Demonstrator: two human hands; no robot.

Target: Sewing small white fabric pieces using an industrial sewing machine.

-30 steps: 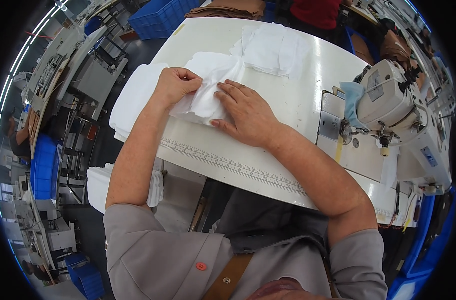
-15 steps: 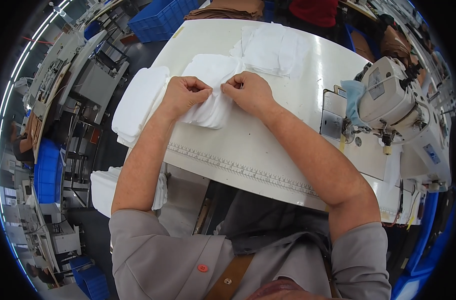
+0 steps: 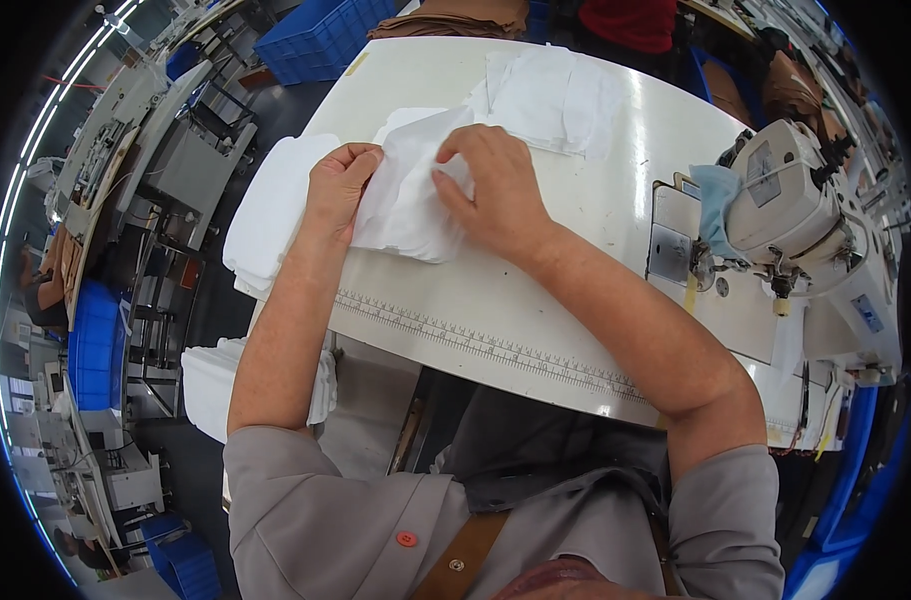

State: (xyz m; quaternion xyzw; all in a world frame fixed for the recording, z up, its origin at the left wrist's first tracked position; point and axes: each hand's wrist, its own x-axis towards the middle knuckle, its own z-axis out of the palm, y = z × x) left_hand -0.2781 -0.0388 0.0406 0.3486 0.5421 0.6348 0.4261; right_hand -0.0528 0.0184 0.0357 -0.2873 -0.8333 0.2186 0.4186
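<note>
A stack of white fabric pieces (image 3: 415,235) lies on the white sewing table (image 3: 495,290). One thin, see-through sheet of fabric (image 3: 400,165) is lifted at its left edge, pinched between the thumb and fingers of my left hand (image 3: 343,185). My right hand (image 3: 490,185) is over the right side of the same stack, thumb and fingers apart, with nothing visible in its grasp. Left of my left hand sits another white fabric stack (image 3: 270,215). Beyond my right hand lies a looser white pile (image 3: 555,100).
A sewing machine (image 3: 790,200) with a light blue face mask (image 3: 713,205) hung on it stands at the right. A printed ruler (image 3: 475,342) runs along the table's near edge. More white fabric (image 3: 210,385) sits lower left. Blue crates (image 3: 320,38) and brown fabric (image 3: 465,18) are beyond the table.
My left hand has drawn a thin sheet up and to the left off the stack. My right hand has released its pinch and opened.
</note>
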